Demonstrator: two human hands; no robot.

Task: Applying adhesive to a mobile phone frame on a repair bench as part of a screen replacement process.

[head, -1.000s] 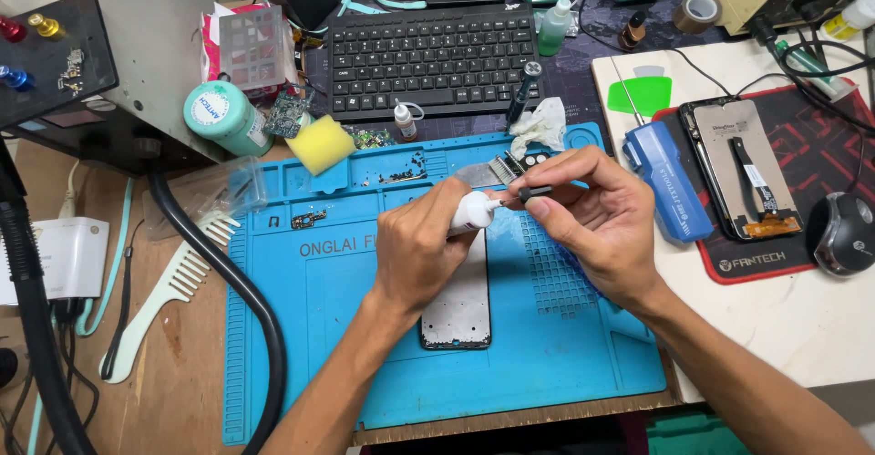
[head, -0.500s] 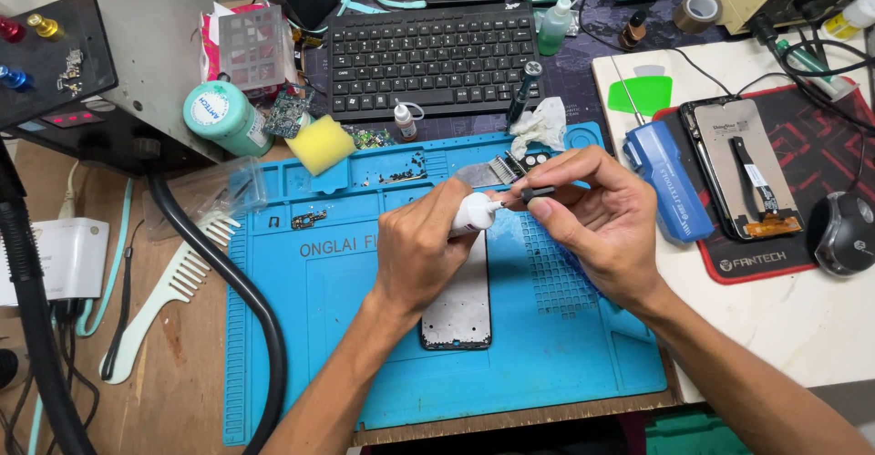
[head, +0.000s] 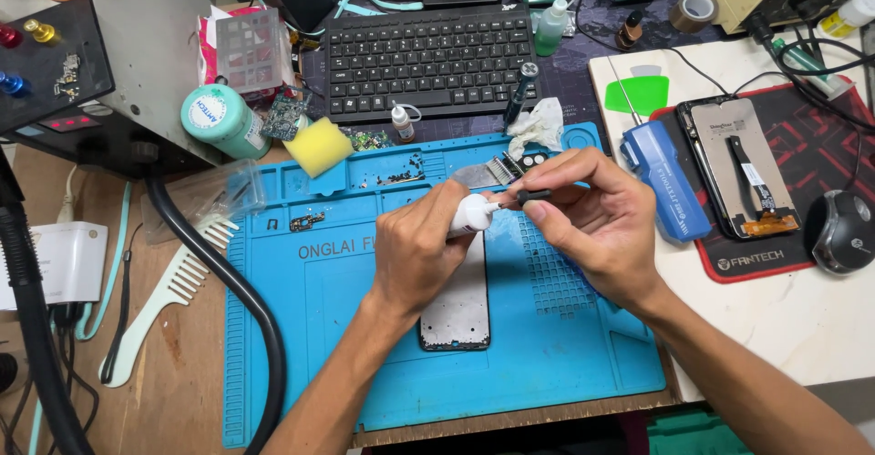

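Lying half hidden under both hands at frame centre: dark phone frame (head: 456, 314), only its lower part showing, upper end covered. Resting on blue silicone work mat (head: 365, 346) in the middle of the frame.

Wrapping around a small white tube (head: 472, 211), fingers clenched, only the tube's rounded end peeking out past the knuckles: left hand (head: 415, 250). Body of the tube lying concealed in the palm; shape hard to make out.

Pinching a thin dark tool (head: 531, 196) between thumb and fingertips, just right of the tube's tip: right hand (head: 592, 218). Tool's working end touching or nearly touching the tube; not possible to tell which. Tool's length mostly covered by fingers.

Sitting upper centre: black keyboard (head: 428, 54), top edge crowded by clutter. Lying at right on a red and black pad (head: 811, 245): opened phone back (head: 738, 168). Cut by the right edge: black mouse (head: 840, 232). Lying lower left: pale comb (head: 164, 300). Curving down the left side: black hose (head: 237, 309).
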